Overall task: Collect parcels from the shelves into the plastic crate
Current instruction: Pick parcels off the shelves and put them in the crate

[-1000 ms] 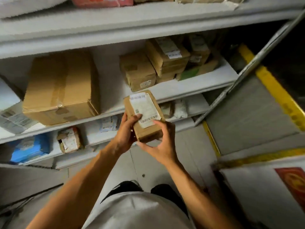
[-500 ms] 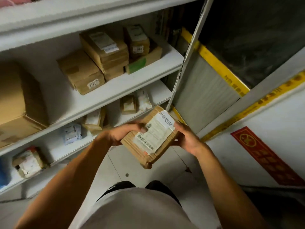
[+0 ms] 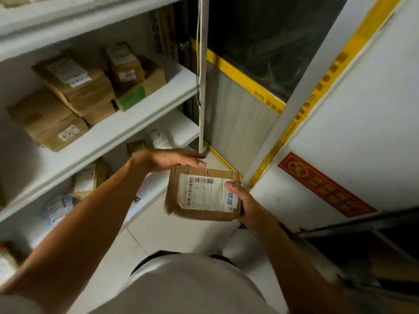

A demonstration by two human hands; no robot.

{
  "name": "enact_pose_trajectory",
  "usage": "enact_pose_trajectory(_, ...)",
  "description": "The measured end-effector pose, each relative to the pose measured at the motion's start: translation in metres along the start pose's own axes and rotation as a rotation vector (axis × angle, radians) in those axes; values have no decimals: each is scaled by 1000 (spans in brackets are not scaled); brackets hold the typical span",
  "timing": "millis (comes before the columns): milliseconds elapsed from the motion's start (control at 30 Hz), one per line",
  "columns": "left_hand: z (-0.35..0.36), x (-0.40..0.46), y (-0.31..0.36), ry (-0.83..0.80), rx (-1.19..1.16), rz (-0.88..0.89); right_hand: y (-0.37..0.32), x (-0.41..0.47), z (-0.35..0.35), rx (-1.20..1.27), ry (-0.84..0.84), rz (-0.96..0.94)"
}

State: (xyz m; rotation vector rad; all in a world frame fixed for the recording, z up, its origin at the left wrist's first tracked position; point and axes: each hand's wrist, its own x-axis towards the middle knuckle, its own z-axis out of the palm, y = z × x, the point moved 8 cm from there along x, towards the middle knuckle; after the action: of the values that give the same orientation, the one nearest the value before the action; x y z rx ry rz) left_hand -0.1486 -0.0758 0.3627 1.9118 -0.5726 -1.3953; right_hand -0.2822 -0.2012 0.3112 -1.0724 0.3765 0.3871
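My right hand [image 3: 246, 203] grips the parcel [image 3: 201, 193] by its right end, label up, off the shelves [image 3: 127, 130], above the floor. My left hand [image 3: 169, 158], fingers straight, touches its far edge.

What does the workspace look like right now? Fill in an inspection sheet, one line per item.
Surface: white shelves on the left; pale tiled floor below.
Job's things: small cardboard parcel with a white label, held in front of the body; more cardboard parcels on the middle shelf; plastic crate not in view.
Clutter: small packets on the lower shelf.
Hands: right hand grips the parcel's right end, thumb on the label; left hand lies flat-fingered along its far edge.
Cables: thin cord hanging beside the white shelf post.
Surroundings: yellow strips with writing, red sign on a white panel.
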Motion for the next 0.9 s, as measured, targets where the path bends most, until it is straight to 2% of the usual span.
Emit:
enact_pose_trajectory(100,8,22,8,51,-152,69,7,-20,-32,146,141,-146)
enact_pose_trajectory(233,56,61,21,44,-400,147,18,-46,-73,310,320,-338)
enact_pose_trajectory(367,97,105,44,183,-694,226,30,-76,-100,463,475,-434)
enact_pose_trajectory(433,123,122,53,167,-764,214,39,-90,-111,573,582,-475)
enact_pose_trajectory(633,215,171,86,-149,-469,85,72,-137,-148,704,884,-509)
enact_pose_trajectory(900,309,230,158,-560,-144,88,96,-219,-206,793,1082,-602)
